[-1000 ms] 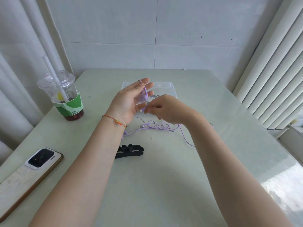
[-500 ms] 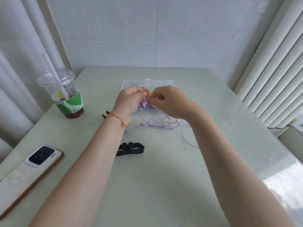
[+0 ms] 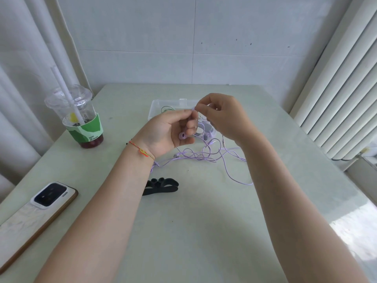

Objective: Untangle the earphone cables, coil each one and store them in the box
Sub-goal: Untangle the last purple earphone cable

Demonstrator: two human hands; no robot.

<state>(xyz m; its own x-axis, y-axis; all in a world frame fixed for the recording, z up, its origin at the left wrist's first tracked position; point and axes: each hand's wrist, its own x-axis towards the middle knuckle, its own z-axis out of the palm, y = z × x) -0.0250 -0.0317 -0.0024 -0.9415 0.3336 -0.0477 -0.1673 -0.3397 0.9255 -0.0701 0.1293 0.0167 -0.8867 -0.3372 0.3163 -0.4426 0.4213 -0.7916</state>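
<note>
Right now I count two hands, one clear box (image 3: pixel 155 107), one purple earphone cable (image 3: pixel 204 155) in a loose tangle, a green cable (image 3: pixel 167 108) lying in the box, and one black cable tie (image 3: pixel 161 185).

My left hand (image 3: pixel 165 131) is raised above the table (image 3: pixel 204 231), palm toward me, fingers curled, thumb and forefinger pinching the purple cable near its top; a purple ring-shaped piece (image 3: pixel 182 136) sits against the lower fingers. My right hand (image 3: pixel 224 117) meets it just beside, its fingertips pinching the same strand, the other fingers bent in. Most of the purple cable lies on the table below both hands, one long loop running out toward my right forearm.

The box is behind my hands, which hide much of it. The black tie lies near my left forearm. Far left stand one lidded drink cup (image 3: pixel 79 117) with a straw and one phone (image 3: pixel 34 217) lying face down.
</note>
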